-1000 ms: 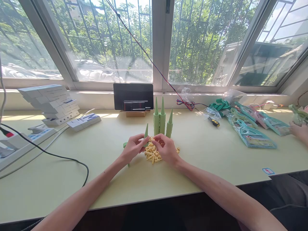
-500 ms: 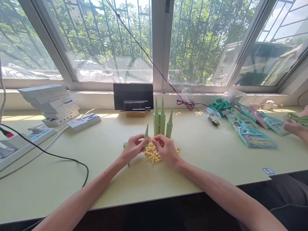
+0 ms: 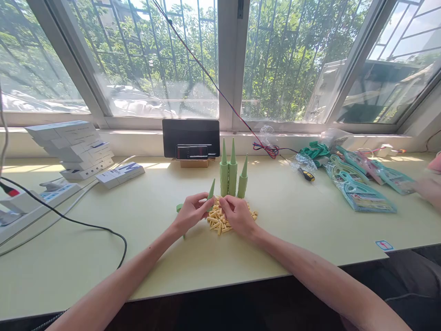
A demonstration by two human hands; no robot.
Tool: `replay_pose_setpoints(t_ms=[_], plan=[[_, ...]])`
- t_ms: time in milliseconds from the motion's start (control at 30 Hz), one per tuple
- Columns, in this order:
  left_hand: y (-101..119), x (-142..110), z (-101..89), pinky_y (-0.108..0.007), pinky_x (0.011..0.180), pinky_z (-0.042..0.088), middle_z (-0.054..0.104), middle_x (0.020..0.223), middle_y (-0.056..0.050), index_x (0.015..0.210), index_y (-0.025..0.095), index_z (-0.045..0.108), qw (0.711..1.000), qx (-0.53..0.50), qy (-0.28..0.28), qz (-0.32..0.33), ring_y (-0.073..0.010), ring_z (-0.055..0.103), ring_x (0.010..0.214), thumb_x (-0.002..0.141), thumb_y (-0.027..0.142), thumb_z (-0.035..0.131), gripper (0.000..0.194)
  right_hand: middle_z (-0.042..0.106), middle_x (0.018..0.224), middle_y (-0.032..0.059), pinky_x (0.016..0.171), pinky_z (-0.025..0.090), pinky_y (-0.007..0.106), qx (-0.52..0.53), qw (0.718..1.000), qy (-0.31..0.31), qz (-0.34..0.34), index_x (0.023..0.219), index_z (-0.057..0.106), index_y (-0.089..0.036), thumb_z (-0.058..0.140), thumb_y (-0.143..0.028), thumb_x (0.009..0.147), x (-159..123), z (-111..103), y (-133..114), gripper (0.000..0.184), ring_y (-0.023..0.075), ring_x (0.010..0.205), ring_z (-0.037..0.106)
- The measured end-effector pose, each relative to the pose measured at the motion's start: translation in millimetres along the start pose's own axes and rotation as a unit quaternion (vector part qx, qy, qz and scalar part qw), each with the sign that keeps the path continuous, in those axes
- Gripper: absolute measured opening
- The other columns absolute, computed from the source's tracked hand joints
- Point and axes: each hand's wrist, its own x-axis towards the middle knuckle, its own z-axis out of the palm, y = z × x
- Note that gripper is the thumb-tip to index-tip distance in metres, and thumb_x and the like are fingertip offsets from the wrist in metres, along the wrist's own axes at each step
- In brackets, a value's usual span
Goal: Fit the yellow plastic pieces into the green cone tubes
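Observation:
My left hand (image 3: 191, 212) is closed around a green piece with a pointed cone top (image 3: 211, 188), its tip leaning right; its lower part is hidden by my fingers. My right hand (image 3: 239, 216) is closed in a pinch beside it, over the pile, and what it holds is too small or hidden to make out. Beneath both hands lies a pile of small yellow pegs (image 3: 219, 226). Just behind, three green towers with pointed tops (image 3: 233, 177) stand upright. Another green piece (image 3: 179, 208) shows partly behind my left hand.
A black tablet (image 3: 191, 133) and a phone-like device (image 3: 192, 152) stand at the back. White boxes (image 3: 76, 147), a power strip (image 3: 58, 195) and cables lie left. Bagged dustpan sets (image 3: 361, 193) and a yellow-black screwdriver (image 3: 306, 174) lie right, near another person's blurred hand (image 3: 429, 189).
The green piece in my left hand has tilted slightly to the right. My right hand has shifted slightly. At the far right, the other person's hand has moved and blurred.

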Motion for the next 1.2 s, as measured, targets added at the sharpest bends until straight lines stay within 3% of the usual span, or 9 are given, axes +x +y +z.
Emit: replay_pose_setpoints(t_ms=[367, 767, 1200], plan=[[2.2, -1.1, -0.8, -0.022, 0.046, 0.033, 0.048, 0.064, 0.002, 0.077, 0.016, 0.057, 1.000, 0.005, -0.002, 0.004, -0.0072, 0.043, 0.050, 0.087, 0.046, 0.064, 0.033, 0.047, 0.059, -0.0034, 0.053, 0.030, 0.024, -0.003, 1.000, -0.017, -0.012, 0.069, 0.051, -0.018, 0.051, -0.049, 0.093, -1.6, -0.8, -8.1, 0.039, 0.0099, 0.055, 0.040], [2.2, -1.9, -0.9, -0.021, 0.045, 0.032, 0.045, 0.060, 0.003, 0.077, 0.015, 0.057, 1.000, 0.011, -0.013, 0.008, -0.0076, 0.043, 0.049, 0.087, 0.047, 0.064, 0.034, 0.035, 0.056, -0.0048, 0.052, 0.024, 0.025, -0.018, 0.999, -0.016, -0.030, 0.060, 0.037, -0.019, 0.045, -0.050, 0.096, -0.7, 1.4, -2.6, 0.048, 0.0090, 0.053, 0.030], [6.6, -2.6, 1.7, -0.021, 0.042, 0.036, 0.048, 0.058, 0.002, 0.074, 0.015, 0.061, 1.000, 0.015, -0.017, 0.012, -0.0079, 0.044, 0.047, 0.083, 0.053, 0.066, 0.040, 0.045, 0.053, -0.0016, 0.052, 0.030, 0.025, -0.003, 1.000, -0.025, -0.008, 0.057, 0.047, -0.017, 0.037, -0.056, 0.097, -0.8, 1.3, -2.1, 0.057, 0.0101, 0.050, 0.040]])
